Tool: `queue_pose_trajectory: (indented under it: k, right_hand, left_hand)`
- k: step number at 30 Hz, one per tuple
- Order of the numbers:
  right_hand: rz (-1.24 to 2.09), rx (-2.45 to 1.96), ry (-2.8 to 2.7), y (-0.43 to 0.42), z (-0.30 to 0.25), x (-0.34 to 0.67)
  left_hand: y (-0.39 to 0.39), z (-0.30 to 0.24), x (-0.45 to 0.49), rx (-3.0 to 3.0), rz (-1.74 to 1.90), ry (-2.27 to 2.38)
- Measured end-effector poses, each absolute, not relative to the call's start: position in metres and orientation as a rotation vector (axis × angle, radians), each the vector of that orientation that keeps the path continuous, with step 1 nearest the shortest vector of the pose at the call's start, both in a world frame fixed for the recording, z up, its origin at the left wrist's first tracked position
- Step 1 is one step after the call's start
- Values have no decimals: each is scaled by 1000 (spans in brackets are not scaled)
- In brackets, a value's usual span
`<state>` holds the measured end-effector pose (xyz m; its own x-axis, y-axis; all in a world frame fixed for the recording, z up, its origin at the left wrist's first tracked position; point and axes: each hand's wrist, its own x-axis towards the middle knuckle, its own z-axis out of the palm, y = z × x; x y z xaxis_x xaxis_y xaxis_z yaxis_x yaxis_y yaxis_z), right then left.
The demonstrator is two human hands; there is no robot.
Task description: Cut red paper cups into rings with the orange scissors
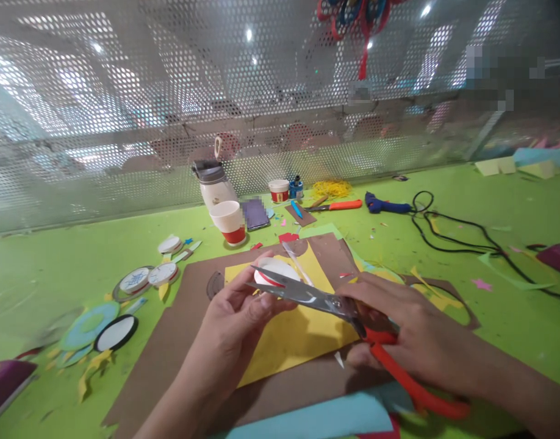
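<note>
Trimming a small round piece seems to be the step in hand, and it would go best with short bites near the pivot, the piece being turned into the blades rather than the wrist twisted around it. The white round piece (276,268), with some red at its edge, is held up over the far part of the yellow paper (302,344), which serves here as the landmark. The left hand (236,311) pinches it, thumb on the near side and fingers curled around the far side, so that hand is closed on the piece. The right hand (408,323), over the right side of the yellow paper, is wrapped around the handles of the scissors (319,297), whose blades stand slightly parted and reach leftward across the front of the piece; whether its edge sits between them, I cannot tell. The lower blade runs very near the left thumb, so shifting that thumb lower before each squeeze would be wise, and a light pinch should keep the piece from creasing. Under the yellow paper lies brown cardboard (170,335) on the green worktop (74,259); a white scrap (339,360) rests by the paper's near edge, and a paper cup (227,218) stands beyond its far left corner, well out of the scissors' way.
</note>
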<state>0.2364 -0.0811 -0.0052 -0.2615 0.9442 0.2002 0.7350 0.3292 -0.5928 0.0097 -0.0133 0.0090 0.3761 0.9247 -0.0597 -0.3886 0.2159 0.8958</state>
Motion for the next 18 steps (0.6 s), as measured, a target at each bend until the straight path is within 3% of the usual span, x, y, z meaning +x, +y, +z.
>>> queue_pose_trajectory:
  k: [18]
  right_hand:
    - [494,-1499,-2079,-81,2,233]
  left_hand:
    - [-14,11,11,966,1039,776]
